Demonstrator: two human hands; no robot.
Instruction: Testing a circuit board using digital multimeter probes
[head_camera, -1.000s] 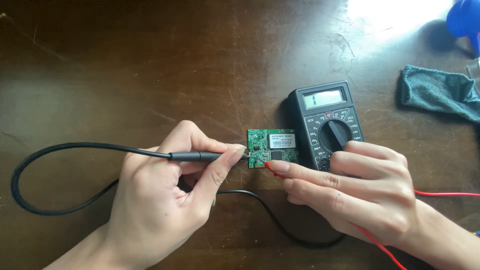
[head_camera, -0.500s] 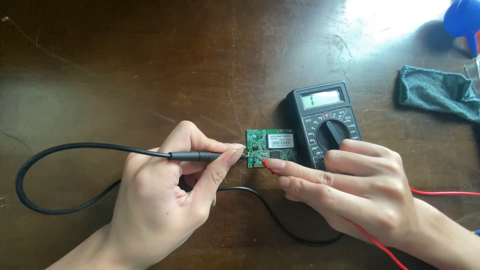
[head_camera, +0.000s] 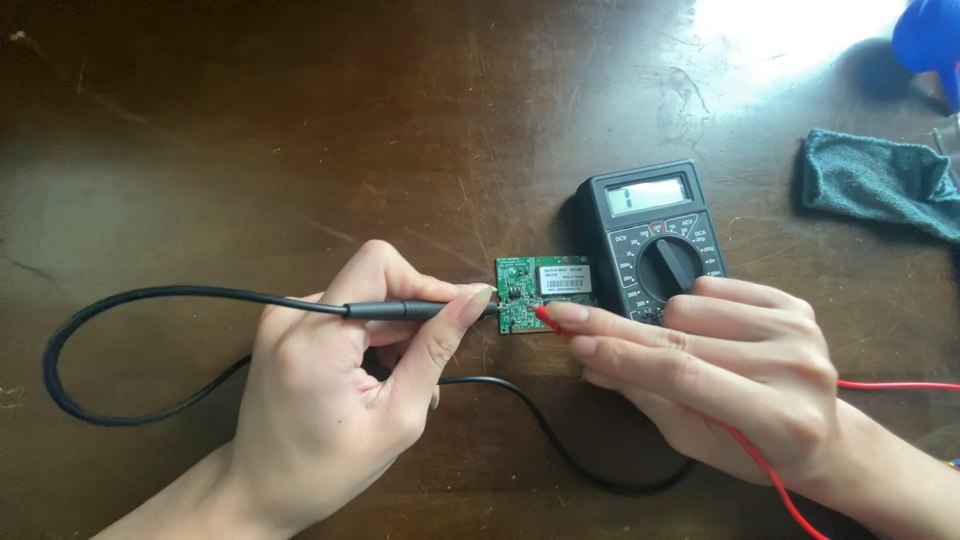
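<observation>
Holding the black probe (head_camera: 400, 310) pinched in my left hand (head_camera: 340, 400) and the red probe (head_camera: 545, 316) in my right hand (head_camera: 720, 380), I touch both tips to the green circuit board (head_camera: 545, 293), just beside the black meter (head_camera: 655, 240) on the wooden table (head_camera: 250, 150).

Daylight pours from the upper right, burning a white patch of glare into the dark brown wooden tabletop (head_camera: 300, 130), while the left side falls dim. My hands cast soft shadows toward me, and the picture stays sharp at centre. The blue rounded plastic object (head_camera: 928, 38) in the corner blurs.
</observation>
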